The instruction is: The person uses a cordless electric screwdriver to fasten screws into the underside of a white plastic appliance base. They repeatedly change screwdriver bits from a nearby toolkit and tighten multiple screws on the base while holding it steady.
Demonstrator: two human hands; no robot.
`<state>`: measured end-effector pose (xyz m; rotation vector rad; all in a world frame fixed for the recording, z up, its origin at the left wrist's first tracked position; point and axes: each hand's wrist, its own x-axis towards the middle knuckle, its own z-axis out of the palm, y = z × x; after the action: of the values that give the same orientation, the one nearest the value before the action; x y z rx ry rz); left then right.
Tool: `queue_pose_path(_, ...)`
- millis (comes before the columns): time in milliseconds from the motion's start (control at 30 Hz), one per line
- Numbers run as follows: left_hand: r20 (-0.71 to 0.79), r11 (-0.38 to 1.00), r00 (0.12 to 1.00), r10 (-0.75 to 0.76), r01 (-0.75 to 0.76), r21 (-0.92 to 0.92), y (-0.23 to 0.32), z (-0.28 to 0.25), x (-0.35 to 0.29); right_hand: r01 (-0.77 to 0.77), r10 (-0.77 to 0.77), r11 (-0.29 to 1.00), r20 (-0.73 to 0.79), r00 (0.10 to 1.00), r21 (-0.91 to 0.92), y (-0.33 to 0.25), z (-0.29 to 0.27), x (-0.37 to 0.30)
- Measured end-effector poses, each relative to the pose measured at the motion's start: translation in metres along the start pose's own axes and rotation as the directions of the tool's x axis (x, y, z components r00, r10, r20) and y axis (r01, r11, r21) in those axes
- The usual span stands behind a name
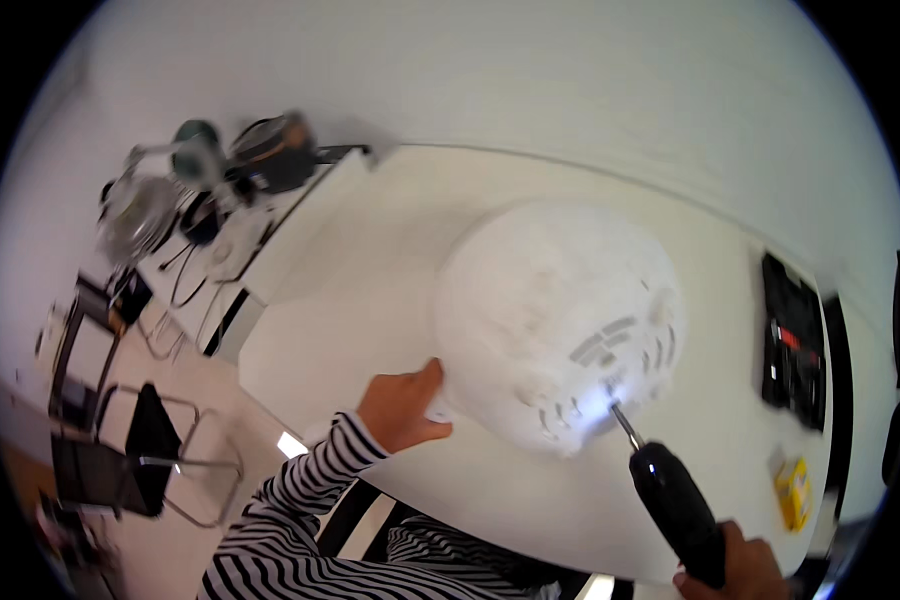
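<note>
A white, round plastic appliance lies on the white table, its slotted underside facing up. Vent slots and small round feet or recesses show on it, though blur hides the detail. My left hand grips its near-left rim. In my right hand, at the lower right, is a black electric screwdriver held by its rear end. Its slim metal bit points up and left to the appliance's near edge, and a bright light falls on the plastic there. Whether the tip sits in a screw hole, I cannot tell.
An open black tool case with a red part lies at the table's right end, with a yellow packet nearer me. Several appliances, including a dark round one, and cables crowd a side table. Black chairs stand at the left.
</note>
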<state>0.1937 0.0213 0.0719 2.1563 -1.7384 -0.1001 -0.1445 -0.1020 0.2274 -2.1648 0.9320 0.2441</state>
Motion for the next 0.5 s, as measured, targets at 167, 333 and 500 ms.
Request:
queue_pose_path(167, 0.089, 0.995, 0.996, 0.024, -0.015, -0.099, 0.013, -0.009, 0.008, 0.144, -0.138, 0.982, 0.058, 0.989, -0.123, -0.018, -0.019, 0.013)
queue_pose_path(333, 0.079, 0.995, 0.996, 0.048, -0.040, -0.091, 0.017, -0.004, -0.002, 0.300, -0.281, 0.938, 0.126, 0.951, -0.174, -0.034, -0.017, 0.026)
queue_pose_path(500, 0.125, 0.995, 0.992, -0.014, 0.027, -0.101, 0.014, -0.007, -0.004, 0.249, -0.237, 0.953, 0.084, 0.968, -0.173, -0.029, -0.012, 0.016)
